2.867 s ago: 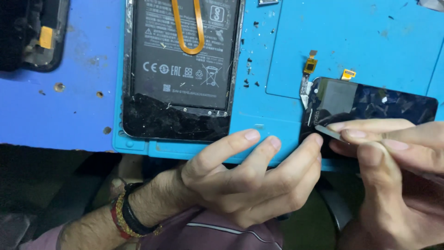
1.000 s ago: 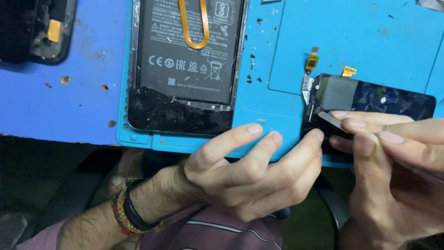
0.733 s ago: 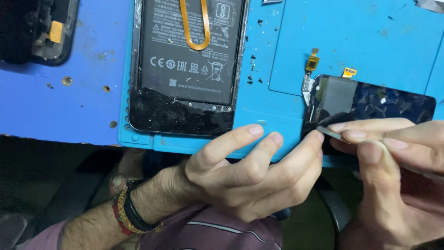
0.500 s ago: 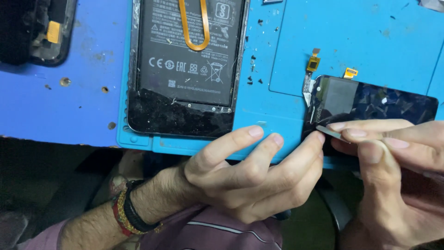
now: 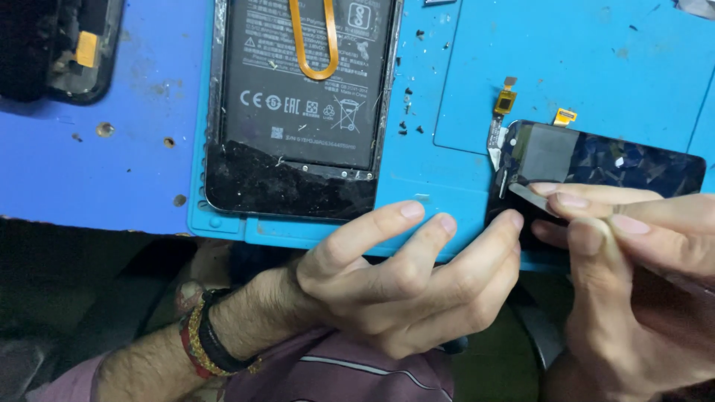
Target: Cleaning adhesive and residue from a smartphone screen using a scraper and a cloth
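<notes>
Barely shifted since earlier, our left hand (image 5: 402, 290) steadies the thin, fragile screen panel (image 5: 618, 167) at its edge while our right hand (image 5: 633, 253) pinches a film tab (image 5: 532, 195).

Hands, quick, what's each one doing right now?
Left hand: open, fingertips steadying the black screen panel at its edge.
Right hand: pinched shut on a thin flat pry piece against that panel.

Bare hands; the left wrist (image 5: 212, 346) wears red, yellow and black braided bands.
</notes>
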